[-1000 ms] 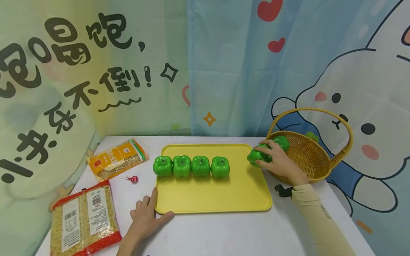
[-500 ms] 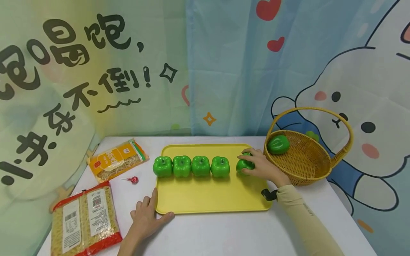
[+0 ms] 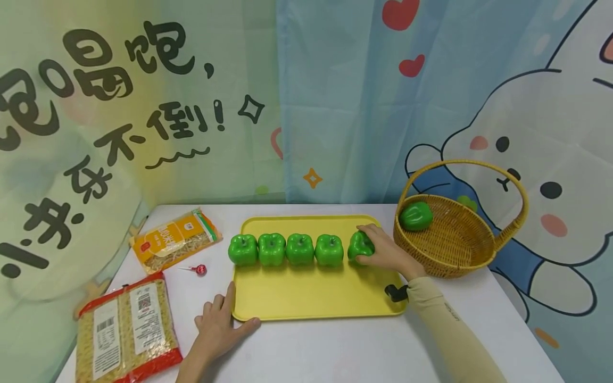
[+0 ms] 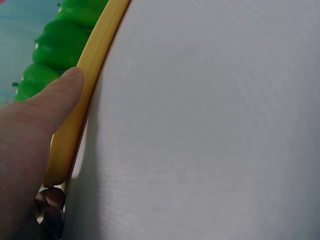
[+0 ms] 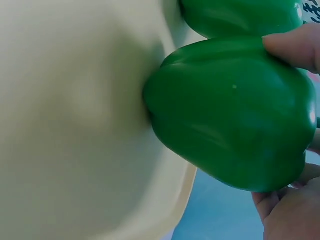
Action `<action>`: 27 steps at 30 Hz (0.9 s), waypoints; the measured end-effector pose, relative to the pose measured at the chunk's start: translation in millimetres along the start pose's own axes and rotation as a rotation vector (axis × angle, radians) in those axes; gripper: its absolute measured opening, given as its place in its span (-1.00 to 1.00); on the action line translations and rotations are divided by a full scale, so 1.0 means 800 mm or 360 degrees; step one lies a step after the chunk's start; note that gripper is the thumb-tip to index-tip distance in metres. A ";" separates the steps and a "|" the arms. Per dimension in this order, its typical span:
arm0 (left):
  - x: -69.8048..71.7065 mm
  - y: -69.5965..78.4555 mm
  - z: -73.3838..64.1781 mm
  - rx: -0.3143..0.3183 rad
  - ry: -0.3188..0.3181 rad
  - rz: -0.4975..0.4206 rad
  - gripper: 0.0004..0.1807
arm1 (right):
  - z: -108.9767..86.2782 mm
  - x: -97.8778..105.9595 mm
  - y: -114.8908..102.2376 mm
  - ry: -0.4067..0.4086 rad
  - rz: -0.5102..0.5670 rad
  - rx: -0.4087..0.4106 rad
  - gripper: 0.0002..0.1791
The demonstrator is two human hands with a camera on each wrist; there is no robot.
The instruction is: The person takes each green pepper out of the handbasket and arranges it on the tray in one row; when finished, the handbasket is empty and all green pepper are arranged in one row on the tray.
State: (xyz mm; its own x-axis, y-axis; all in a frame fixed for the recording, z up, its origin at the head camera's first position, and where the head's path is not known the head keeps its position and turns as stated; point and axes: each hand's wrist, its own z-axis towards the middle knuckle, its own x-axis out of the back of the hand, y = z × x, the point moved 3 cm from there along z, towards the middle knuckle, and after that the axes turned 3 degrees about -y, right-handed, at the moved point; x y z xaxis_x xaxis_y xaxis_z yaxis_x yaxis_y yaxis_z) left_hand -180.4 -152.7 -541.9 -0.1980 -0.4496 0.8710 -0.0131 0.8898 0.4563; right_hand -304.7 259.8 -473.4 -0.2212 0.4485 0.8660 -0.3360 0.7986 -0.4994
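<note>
In the head view my right hand (image 3: 389, 254) grips a green bell pepper (image 3: 360, 247) over the right part of a yellow tray (image 3: 316, 295). The right wrist view has this bell pepper (image 5: 230, 115) low at the tray, pinched between thumb and fingers, with another pepper (image 5: 245, 15) close behind it. Several green bell peppers (image 3: 272, 249) stand in a row to the left, a small gap away. My left hand (image 3: 217, 325) rests at the tray's front left corner, thumb and index finger extended against its edge. The left wrist view shows that thumb on the yellow rim (image 4: 94, 60).
Right of the tray stands a wicker basket (image 3: 452, 268) with a tall handle and one green bell pepper (image 3: 415, 216) inside. On the left lie an orange food packet (image 3: 174, 239), a red lollipop (image 3: 200, 269) and a large red-edged bag (image 3: 126, 330). A printed curtain hangs behind.
My right hand has carried the bell pepper left from beside the basket, over the tray's right edge, to the row's right end. My left hand has stayed in place.
</note>
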 end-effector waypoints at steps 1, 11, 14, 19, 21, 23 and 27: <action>0.000 0.000 0.000 -0.0002 0.0005 0.0000 0.28 | 0.001 0.000 0.001 0.0006 0.0007 -0.0006 -0.13; 0.000 0.001 0.000 -0.0002 0.0013 0.0010 0.28 | 0.003 -0.003 0.004 0.0023 0.0056 0.0078 -0.22; 0.001 0.001 -0.001 -0.0001 0.0009 0.0005 0.28 | 0.002 -0.006 0.002 0.0015 0.0056 0.0125 -0.21; 0.000 0.001 0.000 0.0004 0.0003 0.0000 0.28 | 0.002 -0.009 0.001 0.0012 0.0062 0.0154 -0.20; -0.001 0.001 0.000 0.0006 0.0002 0.0004 0.27 | 0.002 -0.011 0.002 0.0013 0.0057 0.0155 -0.20; -0.001 0.001 0.001 0.0004 0.0002 0.0006 0.27 | 0.002 -0.012 0.001 0.0008 0.0049 0.0153 -0.20; -0.001 0.000 0.002 0.0004 0.0002 0.0002 0.28 | 0.001 -0.012 -0.002 -0.0001 0.0060 0.0151 -0.20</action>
State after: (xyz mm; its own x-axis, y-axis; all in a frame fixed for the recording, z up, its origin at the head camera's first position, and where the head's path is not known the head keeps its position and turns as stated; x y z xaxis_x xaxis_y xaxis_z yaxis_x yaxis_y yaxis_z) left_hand -181.6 -152.1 -542.6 -0.1970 -0.4483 0.8719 -0.0155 0.8907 0.4544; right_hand -303.0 253.8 -480.9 -0.2359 0.4775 0.8464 -0.4125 0.7394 -0.5321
